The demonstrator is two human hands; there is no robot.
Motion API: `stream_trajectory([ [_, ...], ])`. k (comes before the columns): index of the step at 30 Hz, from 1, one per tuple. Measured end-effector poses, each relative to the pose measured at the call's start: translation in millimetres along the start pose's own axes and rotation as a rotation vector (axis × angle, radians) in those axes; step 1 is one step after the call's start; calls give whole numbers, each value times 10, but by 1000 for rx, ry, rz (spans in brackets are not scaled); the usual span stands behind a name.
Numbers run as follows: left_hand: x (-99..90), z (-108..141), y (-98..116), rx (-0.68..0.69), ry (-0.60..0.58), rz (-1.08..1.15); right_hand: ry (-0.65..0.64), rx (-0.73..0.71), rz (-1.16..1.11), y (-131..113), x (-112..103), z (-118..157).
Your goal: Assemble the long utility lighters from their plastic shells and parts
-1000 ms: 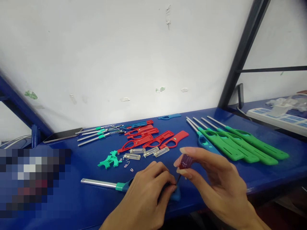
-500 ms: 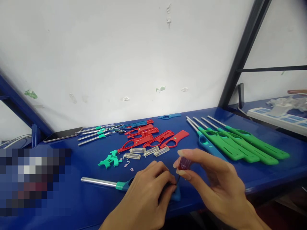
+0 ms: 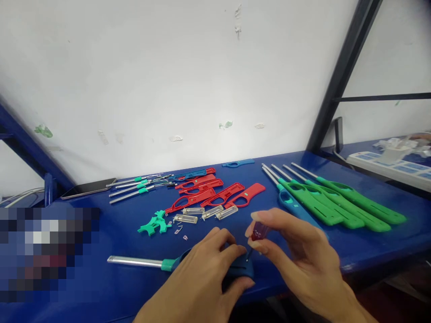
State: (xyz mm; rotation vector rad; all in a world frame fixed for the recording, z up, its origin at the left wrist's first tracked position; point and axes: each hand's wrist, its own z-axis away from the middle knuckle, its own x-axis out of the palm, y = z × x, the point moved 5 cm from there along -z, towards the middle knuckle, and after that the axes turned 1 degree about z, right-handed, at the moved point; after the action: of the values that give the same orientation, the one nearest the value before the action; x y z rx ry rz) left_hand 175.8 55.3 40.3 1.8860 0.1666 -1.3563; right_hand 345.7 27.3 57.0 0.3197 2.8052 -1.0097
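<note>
My left hand (image 3: 198,273) is closed over a blue long-nosed lighter (image 3: 245,264), which lies flat near the front of the table. The lighter's silver tube points left from a teal collar, and my palm hides much of its body. Between thumb and fingertips, my right hand (image 3: 299,251) pinches a small screwdriver (image 3: 260,230) with a dark red, see-through handle. Its thin shaft slants down, the tip at the end of the lighter's handle. Whether a screw sits under the tip I cannot tell.
Several green lighters (image 3: 350,202) and a blue one lie right. Red handle shells (image 3: 229,194), clear fuel tanks (image 3: 186,219), teal triggers (image 3: 155,224) and metal tubes (image 3: 126,195) are spread behind my hands. A phone (image 3: 89,188) lies back left; a power strip (image 3: 393,168) is far right.
My left fingers have moved off the screwdriver's shaft and now lie along the lighter's handle, baring its end. The lighter has shifted slightly left. The screwdriver stays in my right hand.
</note>
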Motion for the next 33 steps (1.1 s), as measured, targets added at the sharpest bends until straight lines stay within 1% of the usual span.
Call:
stream_trajectory([
  [3,13,-8,-4,2,7,9,31,-13,-21,31,0,18],
  [7,6,2,-8,-5,20,14,61,35,-12,92,0,33],
  [13,-6,3,-4,7,41,25,89,11,33,84,2,-16],
  [17,-3,7,1,11,35,22,105,26,45,90,-4,-44],
  [23,-14,-2,-3,4,39,31,99,20,48,110,13,-26],
  [28,1,-6,-8,-1,32,18,77,10,-1,93,40,-17],
  [33,18,-7,-23,-16,25,17,38,24,53,69,25,-36],
])
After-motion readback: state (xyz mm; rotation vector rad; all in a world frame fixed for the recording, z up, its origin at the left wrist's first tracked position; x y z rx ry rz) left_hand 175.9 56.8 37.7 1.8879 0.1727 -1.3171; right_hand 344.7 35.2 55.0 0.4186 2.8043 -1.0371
